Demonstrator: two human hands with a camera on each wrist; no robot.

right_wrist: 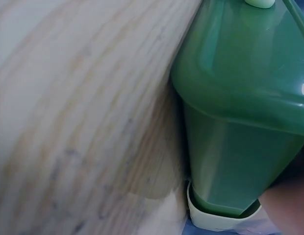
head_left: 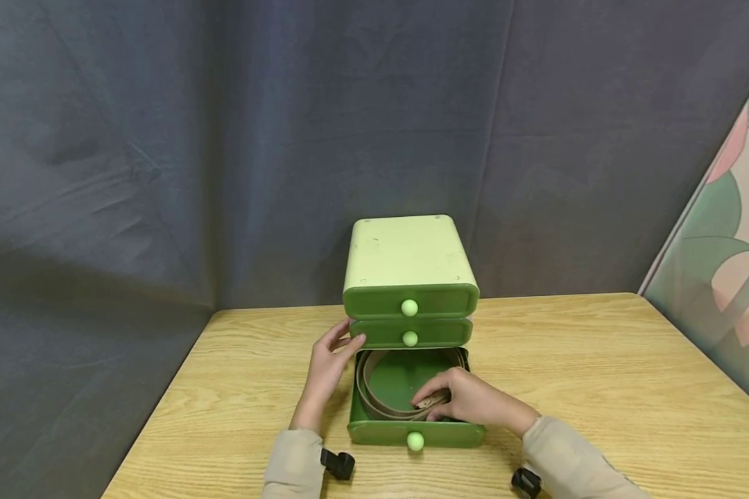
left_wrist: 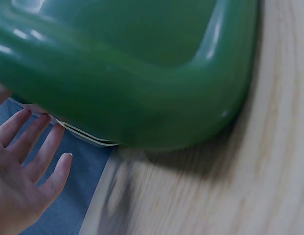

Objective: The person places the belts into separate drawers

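Observation:
A small desktop cabinet (head_left: 410, 253) with a cream shell stands on the table. Its bottom drawer (head_left: 381, 434) is pulled out, and a coiled brown belt (head_left: 399, 415) lies inside. Reaching into that drawer, my right hand (head_left: 471, 398) pinches a part of the belt near the front right. My left hand (head_left: 327, 360) rests against the cabinet's left side, its thumb by the front of the middle drawer (head_left: 374, 334). In the left wrist view, the fingers of the left hand (left_wrist: 27, 166) are spread and fairly straight. The right wrist view shows the drawer's green side (right_wrist: 235, 161), with the belt hidden.
The closed top drawer (head_left: 374, 303) and the middle one have round light-green knobs. A wooden table (head_left: 225, 409) extends to both sides. Behind the cabinet hangs a dark grey-blue curtain (head_left: 287, 138); a floral panel (head_left: 736, 229) stands at the right.

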